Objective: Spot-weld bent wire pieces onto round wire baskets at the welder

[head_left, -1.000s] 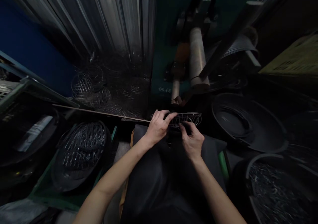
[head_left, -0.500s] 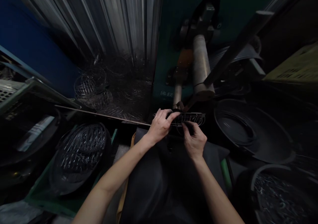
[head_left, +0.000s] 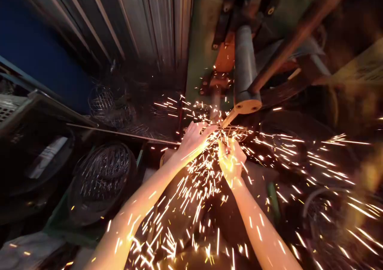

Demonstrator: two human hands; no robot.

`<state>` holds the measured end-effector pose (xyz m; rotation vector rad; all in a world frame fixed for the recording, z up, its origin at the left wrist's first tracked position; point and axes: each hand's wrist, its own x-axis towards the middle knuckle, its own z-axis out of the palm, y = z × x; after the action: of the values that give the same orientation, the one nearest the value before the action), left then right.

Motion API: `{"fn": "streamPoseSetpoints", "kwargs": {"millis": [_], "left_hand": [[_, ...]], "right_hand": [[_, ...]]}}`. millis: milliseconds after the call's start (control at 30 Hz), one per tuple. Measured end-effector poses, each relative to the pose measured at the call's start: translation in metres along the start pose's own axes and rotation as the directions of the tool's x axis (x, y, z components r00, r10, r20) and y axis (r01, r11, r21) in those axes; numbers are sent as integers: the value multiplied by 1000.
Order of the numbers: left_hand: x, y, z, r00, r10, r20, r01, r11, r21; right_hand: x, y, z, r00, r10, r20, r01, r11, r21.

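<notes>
A small wire basket (head_left: pixel 239 132) sits at the electrode tip of a spot welder (head_left: pixel 247 72), partly hidden by sparks and my fingers. My left hand (head_left: pixel 196 138) is closed on the basket's left side, its thumb reaching toward the weld point. Below and to the right, my right hand (head_left: pixel 231 158) pinches at the basket's near side; glare hides exactly what lies between its fingertips. Bright sparks fly out from the contact point over both forearms.
On the left, wire grids (head_left: pixel 103 170) are piled in a dark round container above a green crate (head_left: pixel 60 218). More wire pieces (head_left: pixel 104 102) lie by the corrugated metal wall (head_left: pixel 143 22). A bucket (head_left: pixel 311 206) stands at the lower right, and a long bar (head_left: pixel 299 38) slants across the upper right.
Sparks have burst from the weld point and lit the scene orange. A slanted electrode arm now meets the basket between my hands. Both hands have stayed nearly in place.
</notes>
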<state>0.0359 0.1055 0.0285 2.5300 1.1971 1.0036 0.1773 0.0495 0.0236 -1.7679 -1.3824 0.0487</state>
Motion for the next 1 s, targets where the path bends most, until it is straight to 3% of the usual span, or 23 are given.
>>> {"fn": "streamPoseSetpoints", "kwargs": {"millis": [133, 233, 433, 533, 633, 700, 800, 1000], "left_hand": [[-4, -6, 4, 987, 92, -132, -103, 991, -81], [-7, -2, 2, 975, 77, -206, -115, 977, -178], [-15, 28, -7, 982, -108, -153, 66, 965, -253], [-21, 33, -9, 998, -52, -29, 43, 968, -247], [-31, 32, -8, 997, -14, 82, 37, 959, -281], [-36, 30, -7, 996, -37, 86, 62, 950, -307], [-40, 28, -6, 997, -38, 68, 56, 956, -287], [-33, 27, -8, 999, 8, 51, 2, 982, -191]], "right_hand": [[-4, 2, 0, 1000, -22, 11, 20, 987, 159], [-3, 0, -11, 999, 2, 44, -12, 968, 250], [2, -5, -42, 995, -18, 96, -3, 977, 214], [-3, -6, -51, 993, -25, 115, 3, 982, 187], [-10, -5, -54, 996, 46, 76, -59, 982, 178], [-15, -4, -55, 993, 107, 54, -116, 974, 193], [-21, -4, -54, 983, 150, 110, -170, 963, 211], [-21, -5, -45, 979, 102, 175, -131, 978, 160]]}}
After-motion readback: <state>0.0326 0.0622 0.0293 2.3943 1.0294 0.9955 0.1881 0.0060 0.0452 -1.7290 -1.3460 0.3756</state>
